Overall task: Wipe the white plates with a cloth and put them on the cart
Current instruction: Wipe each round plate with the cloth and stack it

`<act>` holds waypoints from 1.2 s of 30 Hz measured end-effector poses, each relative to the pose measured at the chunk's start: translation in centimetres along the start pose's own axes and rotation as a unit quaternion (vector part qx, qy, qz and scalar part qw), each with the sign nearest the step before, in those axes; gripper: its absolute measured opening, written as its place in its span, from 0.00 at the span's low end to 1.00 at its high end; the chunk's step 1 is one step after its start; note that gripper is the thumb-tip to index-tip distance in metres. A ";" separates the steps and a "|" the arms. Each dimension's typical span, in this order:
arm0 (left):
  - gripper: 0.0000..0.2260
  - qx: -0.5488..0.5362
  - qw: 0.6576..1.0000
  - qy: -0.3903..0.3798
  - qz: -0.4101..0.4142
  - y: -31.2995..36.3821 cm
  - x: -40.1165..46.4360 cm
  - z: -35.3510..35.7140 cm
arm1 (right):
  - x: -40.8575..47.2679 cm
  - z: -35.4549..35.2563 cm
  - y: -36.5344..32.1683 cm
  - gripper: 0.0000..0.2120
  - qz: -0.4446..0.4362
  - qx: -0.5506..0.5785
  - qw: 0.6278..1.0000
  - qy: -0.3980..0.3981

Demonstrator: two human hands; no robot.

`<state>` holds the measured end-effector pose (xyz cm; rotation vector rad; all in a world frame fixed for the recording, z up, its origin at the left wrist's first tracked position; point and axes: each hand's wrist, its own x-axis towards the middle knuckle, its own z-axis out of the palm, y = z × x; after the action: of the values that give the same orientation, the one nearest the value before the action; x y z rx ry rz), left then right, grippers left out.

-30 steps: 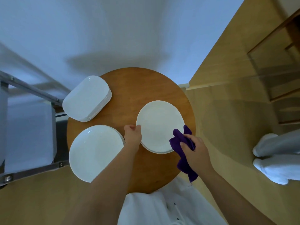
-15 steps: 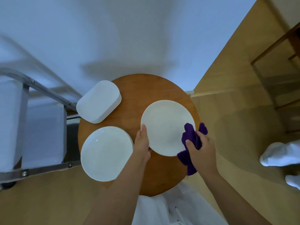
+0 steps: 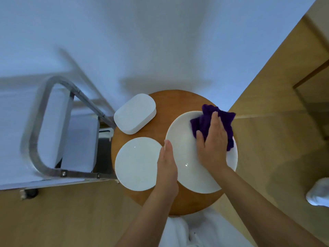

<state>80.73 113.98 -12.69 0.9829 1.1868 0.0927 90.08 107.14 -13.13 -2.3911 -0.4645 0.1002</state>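
A round white plate (image 3: 185,157) is lifted and tilted above the round wooden table (image 3: 160,122). My left hand (image 3: 167,168) holds its left rim, thumb on top. My right hand (image 3: 211,145) lies flat on a purple cloth (image 3: 206,120) and presses it against the plate's upper right part. A second round white plate (image 3: 137,163) lies on the table at the left. A stack of rounded-rectangular white plates (image 3: 134,115) sits at the table's back left. The metal cart (image 3: 35,132) with white shelves stands left of the table.
A white wall rises behind the table. Wooden floor surrounds the table, with a wooden door at the far right. A white-socked foot (image 3: 318,193) of another person shows at the right edge. My white clothing (image 3: 178,230) is below.
The plate has been lifted nearer and tilted. My right hand has moved from the plate's lower right edge up onto its face and now lies flat on the cloth.
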 end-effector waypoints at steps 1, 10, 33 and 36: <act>0.15 0.018 1.000 0.010 0.014 0.2 -0.1 -0.3 | -0.1 0.4 -1.4 0.31 0.005 0.052 0.999 -0.003; 0.23 -0.132 0.987 -0.033 0.085 3.0 -1.8 -4.7 | -6.4 1.6 -8.9 0.26 -0.140 0.154 0.959 -0.193; 0.21 -0.064 0.982 -0.078 0.158 6.8 -3.2 -8.9 | -3.6 1.9 -12.5 0.28 -0.189 -0.032 0.980 -0.049; 0.26 -0.155 0.973 -0.064 0.156 8.7 -3.0 -9.9 | -6.7 2.4 -12.7 0.25 -0.290 0.019 0.949 -0.124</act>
<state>75.12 123.45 -4.87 0.8764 0.8608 0.4451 79.54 115.11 -7.12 -2.1168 -1.2496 0.1406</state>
